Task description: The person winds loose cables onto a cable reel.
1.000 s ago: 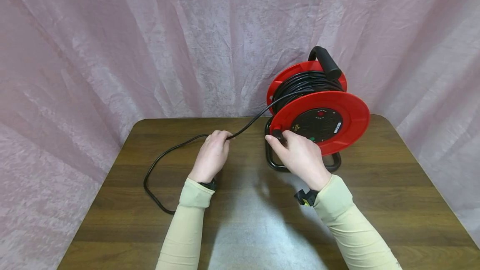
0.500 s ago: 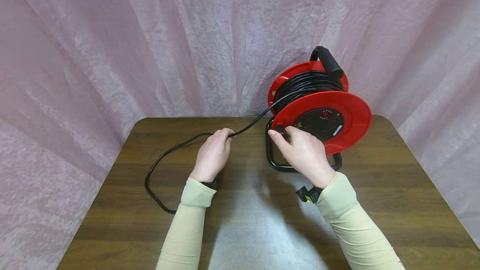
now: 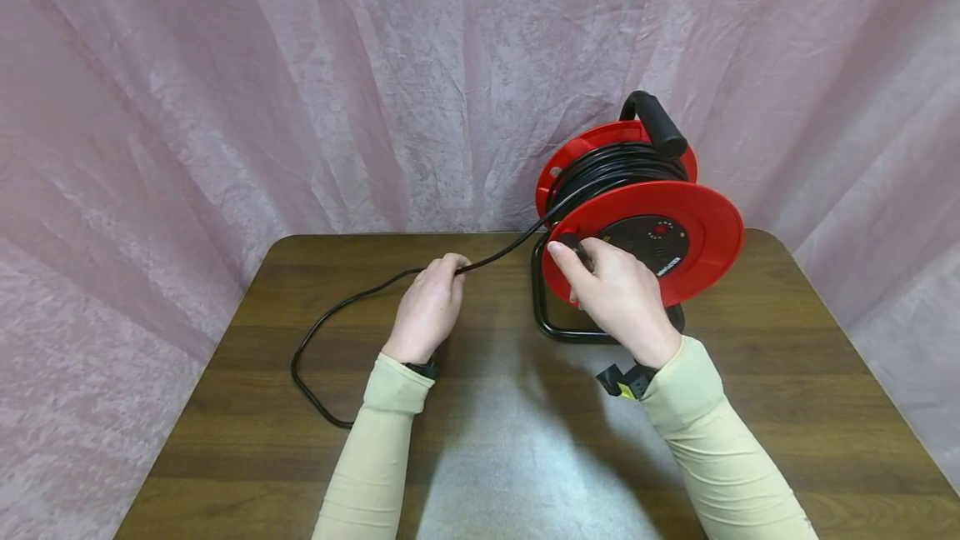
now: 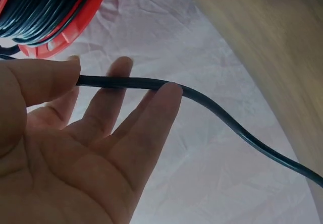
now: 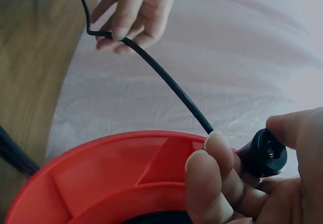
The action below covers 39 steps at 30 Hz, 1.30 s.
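Note:
A red cable reel (image 3: 712, 227) wound with black cable stands at the right of the table, its socket face turned towards me. My right hand (image 3: 622, 298) grips the black crank knob (image 5: 261, 154) at the left side of the front disc, thumb and fingers around it. Left of the reel, my left hand (image 3: 427, 311) pinches the loose black cable (image 4: 229, 120) between thumb and fingers. From there the cable runs up to the windings one way and bends in a loose curve over the table the other way. My left forearm hides its end.
Black tubing forms the reel's stand (image 3: 577, 337), and a black carrying handle (image 3: 660, 127) rises above the discs. Everything rests on a brown wooden table (image 3: 247, 457). A pink curtain (image 3: 420, 82) hangs behind and at both sides.
My right hand has moved up and slightly right with the knob, and the front disc has turned clockwise. The left hand has barely moved and still pinches the cable.

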{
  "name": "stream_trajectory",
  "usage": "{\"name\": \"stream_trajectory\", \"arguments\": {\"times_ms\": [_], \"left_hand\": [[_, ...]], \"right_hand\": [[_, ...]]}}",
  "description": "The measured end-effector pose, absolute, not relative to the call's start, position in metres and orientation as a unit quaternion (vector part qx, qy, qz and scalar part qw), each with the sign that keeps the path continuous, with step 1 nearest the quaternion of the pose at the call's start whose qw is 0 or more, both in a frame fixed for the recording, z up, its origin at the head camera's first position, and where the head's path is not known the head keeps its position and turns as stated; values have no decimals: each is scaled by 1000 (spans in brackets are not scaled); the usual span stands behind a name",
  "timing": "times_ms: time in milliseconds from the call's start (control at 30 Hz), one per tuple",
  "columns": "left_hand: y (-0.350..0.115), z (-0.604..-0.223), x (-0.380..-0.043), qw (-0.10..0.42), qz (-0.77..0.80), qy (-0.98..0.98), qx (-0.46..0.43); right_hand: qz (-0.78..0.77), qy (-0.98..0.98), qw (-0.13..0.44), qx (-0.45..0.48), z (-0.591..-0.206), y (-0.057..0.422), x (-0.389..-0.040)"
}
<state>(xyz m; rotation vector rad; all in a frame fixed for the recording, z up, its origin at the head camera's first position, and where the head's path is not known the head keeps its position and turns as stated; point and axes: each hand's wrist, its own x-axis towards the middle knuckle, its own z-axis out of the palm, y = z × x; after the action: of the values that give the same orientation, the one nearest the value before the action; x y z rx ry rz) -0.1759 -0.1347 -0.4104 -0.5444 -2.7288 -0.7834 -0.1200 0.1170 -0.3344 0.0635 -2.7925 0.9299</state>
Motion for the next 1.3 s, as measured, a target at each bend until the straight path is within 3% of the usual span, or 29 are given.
{"name": "stream_trajectory", "arguments": {"times_ms": [1300], "left_hand": [[-143, -410, -178, 117, -255, -942, -186]], "right_hand": [[412, -903, 123, -17, -304, 149, -118]]}}
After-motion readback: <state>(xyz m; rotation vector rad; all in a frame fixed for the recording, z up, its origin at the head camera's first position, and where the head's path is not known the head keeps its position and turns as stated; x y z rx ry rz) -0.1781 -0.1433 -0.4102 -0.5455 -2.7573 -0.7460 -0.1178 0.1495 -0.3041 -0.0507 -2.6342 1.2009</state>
